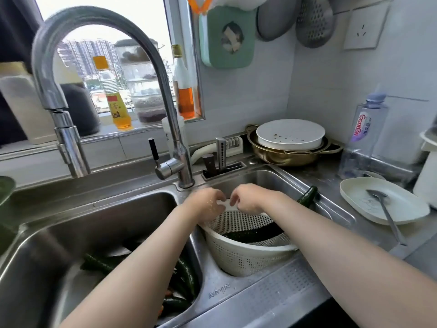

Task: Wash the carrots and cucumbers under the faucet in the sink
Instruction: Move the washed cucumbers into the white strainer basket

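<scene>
A white perforated colander point(246, 254) sits tilted in the small right sink basin point(267, 178). My left hand point(205, 202) and my right hand point(248, 200) both grip its far rim, side by side. A long dark cucumber point(250, 234) lies inside the colander, and its tip point(307, 196) sticks out past my right forearm. Several more cucumbers point(186, 273) lie in the large left basin point(99, 221), partly hidden under my left forearm, with a bit of orange carrot point(160, 311) near the bottom edge. The faucet spout point(68, 147) hangs over the left basin with no water visible.
A knife slot with handles point(217, 162) stands behind the small basin. Stacked bowls point(290, 143), a water bottle point(364, 138) and a pale plate with a ladle point(385, 202) fill the right counter. Oil bottles point(113, 98) line the windowsill.
</scene>
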`<state>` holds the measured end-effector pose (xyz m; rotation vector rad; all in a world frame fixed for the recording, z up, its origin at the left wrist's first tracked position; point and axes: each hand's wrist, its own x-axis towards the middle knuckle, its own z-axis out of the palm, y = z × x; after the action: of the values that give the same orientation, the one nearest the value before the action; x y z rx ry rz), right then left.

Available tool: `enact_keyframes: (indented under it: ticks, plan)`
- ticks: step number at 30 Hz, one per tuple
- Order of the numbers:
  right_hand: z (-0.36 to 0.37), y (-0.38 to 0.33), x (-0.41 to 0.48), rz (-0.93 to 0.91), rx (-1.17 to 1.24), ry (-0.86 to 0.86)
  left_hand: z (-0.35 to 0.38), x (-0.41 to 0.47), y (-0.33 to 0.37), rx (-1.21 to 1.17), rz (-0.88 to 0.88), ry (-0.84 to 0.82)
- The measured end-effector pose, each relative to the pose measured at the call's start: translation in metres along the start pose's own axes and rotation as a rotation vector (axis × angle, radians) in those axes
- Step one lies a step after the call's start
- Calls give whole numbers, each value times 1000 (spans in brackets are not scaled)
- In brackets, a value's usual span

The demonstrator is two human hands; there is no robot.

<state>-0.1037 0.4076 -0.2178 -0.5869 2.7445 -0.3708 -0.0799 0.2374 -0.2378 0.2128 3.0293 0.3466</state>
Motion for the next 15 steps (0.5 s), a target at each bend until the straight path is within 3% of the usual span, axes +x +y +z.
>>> enact_keyframes:
  ticks: [3,6,11,15]
  plan:
    - [-13,-43,-1,-75,79,144,-20,-21,-18,-144,-17,286]
    - [-19,-99,-6,-172,186,186,-39,-57,-47,-217,-89,392]
    - [16,-188,-2,-262,149,58,-40,-116,-114,-116,-297,164]
    - [79,-212,23,-196,-151,-204,-10,-145,-159,-27,-383,-120]
